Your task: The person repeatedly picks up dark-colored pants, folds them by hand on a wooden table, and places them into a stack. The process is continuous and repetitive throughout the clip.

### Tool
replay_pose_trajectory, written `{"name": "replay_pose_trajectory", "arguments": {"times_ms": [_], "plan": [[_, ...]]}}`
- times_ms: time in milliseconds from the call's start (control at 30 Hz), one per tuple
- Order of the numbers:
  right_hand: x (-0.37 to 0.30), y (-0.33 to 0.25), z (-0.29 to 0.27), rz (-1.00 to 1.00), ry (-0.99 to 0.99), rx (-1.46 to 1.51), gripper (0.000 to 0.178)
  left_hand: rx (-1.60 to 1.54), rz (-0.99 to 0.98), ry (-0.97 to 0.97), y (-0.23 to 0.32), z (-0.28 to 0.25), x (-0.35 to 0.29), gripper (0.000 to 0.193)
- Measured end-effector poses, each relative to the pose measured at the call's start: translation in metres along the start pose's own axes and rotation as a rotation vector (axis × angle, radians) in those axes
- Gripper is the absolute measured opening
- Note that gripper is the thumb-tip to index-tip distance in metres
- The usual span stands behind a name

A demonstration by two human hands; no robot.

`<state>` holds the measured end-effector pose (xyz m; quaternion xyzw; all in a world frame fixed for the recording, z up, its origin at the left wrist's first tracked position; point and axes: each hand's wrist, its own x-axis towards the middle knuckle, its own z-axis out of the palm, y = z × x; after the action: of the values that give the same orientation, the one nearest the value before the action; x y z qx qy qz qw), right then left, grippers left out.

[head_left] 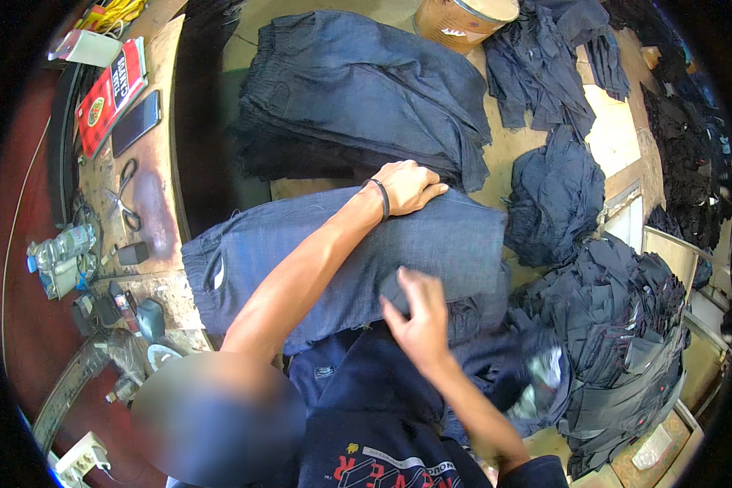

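A pair of blue-grey trousers (342,252) lies spread across in front of me, its gathered elastic waistband at the left. My left hand (407,189), a dark band at its wrist, is closed at the trousers' far edge, with fabric under its curled fingers. Lower and nearer to me, my right hand (419,317) is over the near part of the cloth, thumb apart from the fingers and slightly blurred. Beside its thumb is a small dark patch that I cannot make out. Beyond the trousers lies a stack of similar dark trousers (358,89).
Scissors (124,195), a phone (137,124), a red book (106,102) and a plastic bottle (63,248) lie on a side table at the left. Heaped dark garments (614,325) fill the right side. A round brown drum (461,23) stands at the back.
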<state>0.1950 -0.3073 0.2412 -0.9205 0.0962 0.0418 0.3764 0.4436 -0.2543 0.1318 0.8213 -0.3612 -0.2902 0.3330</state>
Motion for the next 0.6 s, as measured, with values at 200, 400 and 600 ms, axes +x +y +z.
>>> {"name": "replay_pose_trajectory", "arguments": {"times_ms": [200,400,600], "plan": [[-0.032,0.010,0.004,-0.198,-0.380,0.133,0.050,0.025,0.033,0.095,-0.002,0.005,-0.007,0.046],[-0.025,0.010,-0.031,-0.140,-0.695,0.204,0.053,0.100,0.034,0.055,0.005,0.002,-0.001,0.043],[0.076,0.057,-0.135,0.028,-0.057,0.066,0.046,0.025,-0.776,0.342,0.012,-0.078,-0.155,0.060]]}}
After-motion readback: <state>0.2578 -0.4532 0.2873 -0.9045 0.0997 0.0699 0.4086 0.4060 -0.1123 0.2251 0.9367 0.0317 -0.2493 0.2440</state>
